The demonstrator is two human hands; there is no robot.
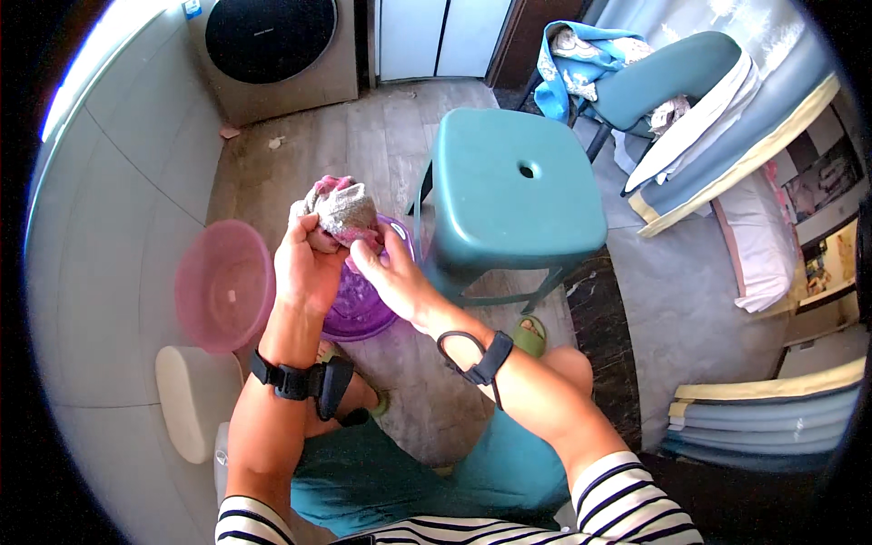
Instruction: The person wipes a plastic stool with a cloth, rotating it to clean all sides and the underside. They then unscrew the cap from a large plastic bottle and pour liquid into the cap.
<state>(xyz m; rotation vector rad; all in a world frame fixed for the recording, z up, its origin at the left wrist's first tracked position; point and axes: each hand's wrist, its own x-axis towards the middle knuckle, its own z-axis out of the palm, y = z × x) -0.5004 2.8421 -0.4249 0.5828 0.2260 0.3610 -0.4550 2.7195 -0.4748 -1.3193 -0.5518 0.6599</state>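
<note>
Holding one bunched cloth (350, 211), pale grey and pink, above the far side of the purple basin (361, 333)

Left hand (307, 263): fingers curled closed around the cloth's left side and underside. Right hand (391, 272): thumb and fingers closed on its near right edge. Handling, as we judge it: both grips firm, twisting against each other, loose folds gathered in, the bundle centred above the basin so we catch any drips. Beyond, we list: pink tub (222, 289), left of the basin; green stool (518, 195), right of it.

grey plank floor (391, 118), pale tiled wall (118, 263), teal stool (509, 200)
</note>
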